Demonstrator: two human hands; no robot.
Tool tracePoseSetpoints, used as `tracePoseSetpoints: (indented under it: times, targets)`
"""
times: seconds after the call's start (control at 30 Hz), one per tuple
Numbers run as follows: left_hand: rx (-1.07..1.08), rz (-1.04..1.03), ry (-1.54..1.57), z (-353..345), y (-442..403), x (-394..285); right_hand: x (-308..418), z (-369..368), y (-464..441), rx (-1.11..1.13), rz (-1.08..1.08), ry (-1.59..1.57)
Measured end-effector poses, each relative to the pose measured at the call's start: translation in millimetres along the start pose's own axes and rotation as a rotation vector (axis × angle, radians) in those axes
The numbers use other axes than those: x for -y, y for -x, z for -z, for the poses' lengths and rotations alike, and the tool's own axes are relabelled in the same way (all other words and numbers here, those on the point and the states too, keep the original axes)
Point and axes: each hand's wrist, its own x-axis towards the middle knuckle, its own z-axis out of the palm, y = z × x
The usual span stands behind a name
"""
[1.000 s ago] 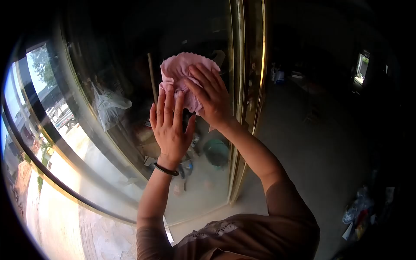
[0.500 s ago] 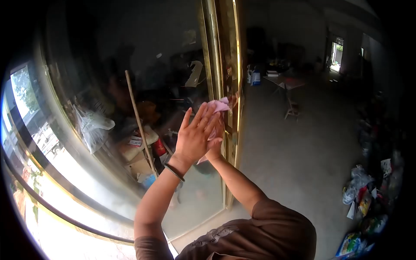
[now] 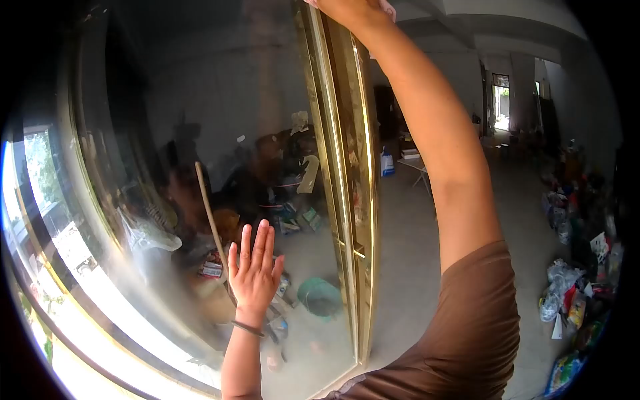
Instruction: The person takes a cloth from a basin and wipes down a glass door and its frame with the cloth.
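My left hand (image 3: 255,273), with a dark band (image 3: 247,328) at its wrist, lies flat on or close against the glass pane (image 3: 287,200), its fingers stretched upward. High at the top edge of the view, my right hand (image 3: 348,9) is partly cut off by the frame. Bits of a pink cloth (image 3: 389,9) show around its fingers, by the upper part of the gold metal door frame (image 3: 323,100). Most of the cloth is hidden. A gold handle (image 3: 351,249) sits lower down on that frame.
Through or in the glass appear a wooden pole (image 3: 212,213), a white plastic bag (image 3: 150,233) and a green basin (image 3: 320,297). Bags and loose items (image 3: 563,293) are piled along the right. Farther back stand a table (image 3: 415,163) and a blue-white container (image 3: 387,162).
My hands were together at the frame with the pink cloth. The right has risen to the top with the cloth; the left has moved down and left across the glass.
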Motion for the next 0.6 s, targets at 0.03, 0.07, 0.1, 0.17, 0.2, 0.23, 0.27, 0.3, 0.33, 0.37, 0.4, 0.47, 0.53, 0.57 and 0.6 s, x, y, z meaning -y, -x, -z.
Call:
tracePoseSetpoints:
  times: [0.03,0.07,0.1,0.17,0.2,0.23,0.27,0.3,0.33,0.37,0.4,0.47,0.53,0.57,0.6]
  targets:
    - [-0.001,-0.005,-0.01,-1.1,0.6,-0.2,-15.6,-32.1,-11.7,0.123,-0.002,-0.027]
    - [0.003,0.003,-0.008,-4.1,1.4,-0.2,0.6,-8.3,-20.6,0.342,-0.016,0.054]
    - [0.005,0.0,-0.001,-4.4,1.1,-0.6,15.3,18.6,-27.0,0.565,-0.033,0.134]
    - [0.01,0.002,0.012,-1.9,2.3,1.2,16.3,-14.0,4.6,0.29,0.022,0.122]
    - [0.006,0.01,0.017,-1.8,1.9,2.8,17.0,-39.9,28.2,0.151,0.055,0.112]
    - [0.009,0.013,0.029,-2.1,1.4,3.1,16.3,-60.8,53.2,0.022,0.088,0.101]
    - [0.013,0.009,0.046,-1.9,1.5,1.8,13.1,-65.9,70.8,-0.1,0.118,0.094]
    - [0.025,0.016,0.059,-1.8,1.7,1.0,54.3,5.7,89.5,0.527,0.067,0.39]
    - [0.032,0.014,0.067,-0.7,1.3,0.8,76.5,30.1,122.1,0.588,0.025,0.286]
    - [0.036,0.011,0.07,0.6,1.3,1.3,100.8,56.5,156.7,0.595,0.055,0.303]
    - [0.024,0.007,0.095,-0.4,2.6,1.9,124.7,80.3,192.4,0.652,0.042,0.233]
    - [0.024,-0.006,0.115,1.6,2.2,3.3,167.2,131.5,258.4,0.717,-0.036,-0.025]
    - [0.047,-0.008,0.133,3.3,1.2,3.9,205.7,177.3,330.1,0.832,-0.032,-0.15]
    - [0.049,-0.014,0.126,4.7,0.6,4.0,222.7,203.9,357.6,0.984,-0.018,-0.194]
    - [0.037,-0.017,0.119,3.9,0.4,3.6,237.2,222.6,386.2,0.943,0.02,-0.197]
